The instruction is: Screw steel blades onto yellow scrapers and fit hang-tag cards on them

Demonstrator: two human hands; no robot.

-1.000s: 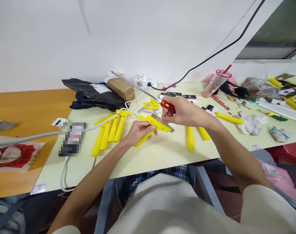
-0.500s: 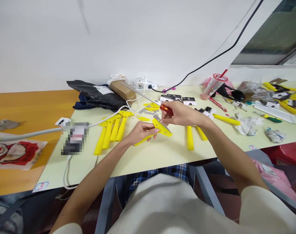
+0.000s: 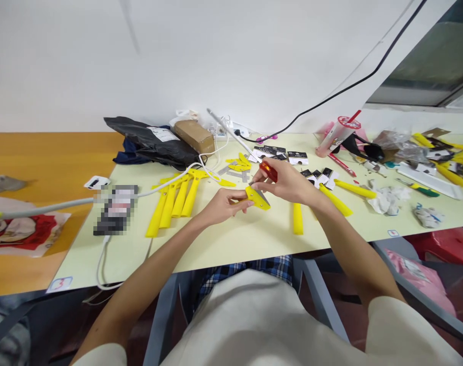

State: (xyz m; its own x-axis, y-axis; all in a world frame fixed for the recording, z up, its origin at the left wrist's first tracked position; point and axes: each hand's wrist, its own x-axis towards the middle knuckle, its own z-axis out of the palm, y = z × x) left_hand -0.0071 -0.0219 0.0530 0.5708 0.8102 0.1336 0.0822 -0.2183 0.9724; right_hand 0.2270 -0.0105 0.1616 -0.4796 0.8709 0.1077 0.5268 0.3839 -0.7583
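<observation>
Probably light and stiff, the yellow scraper (image 3: 257,200) wants holding by its plastic, off the blade (image 3: 262,194); left hand (image 3: 224,206) pinches it, right hand (image 3: 285,179) grips a red-handled screwdriver (image 3: 269,172)

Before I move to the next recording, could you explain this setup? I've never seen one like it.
There's no machine: these are a person's own bare hands. Every picture comes from one head-worn camera looking forward and down. The left hand holds a yellow plastic scraper; the right hand grips a red-handled tool, its long metal shaft pointing toward the wall. On the pale yellow tabletop lie a row of yellow plastic handles, a black plastic bag and a brown cardboard box. A pale cup with a red straw is farther right.
</observation>
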